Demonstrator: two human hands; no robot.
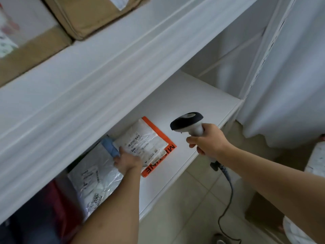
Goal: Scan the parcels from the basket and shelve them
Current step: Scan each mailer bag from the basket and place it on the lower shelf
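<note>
While the left hand (127, 160) rests on the orange-edged parcel (149, 147) lying flat on the lower shelf (193, 110), the step in hand reads as shelving — the parcel is down on the board, label up, just right of a silvery plastic parcel (93, 176) that lies partly under the shelf above. A blue item (110, 147) sits at the fingertips; whether the fingers touch it I cannot tell. Left grip: fingers laid on the parcel's near-left edge, curl not resolvable through blur. Right hand (208, 139): grip wrapped round the handle of the corded scanner (189, 124), head turned left toward the label. Judgement: scan either due now or done; next move calls for releasing the parcel and returning to the basket — not in view.
</note>
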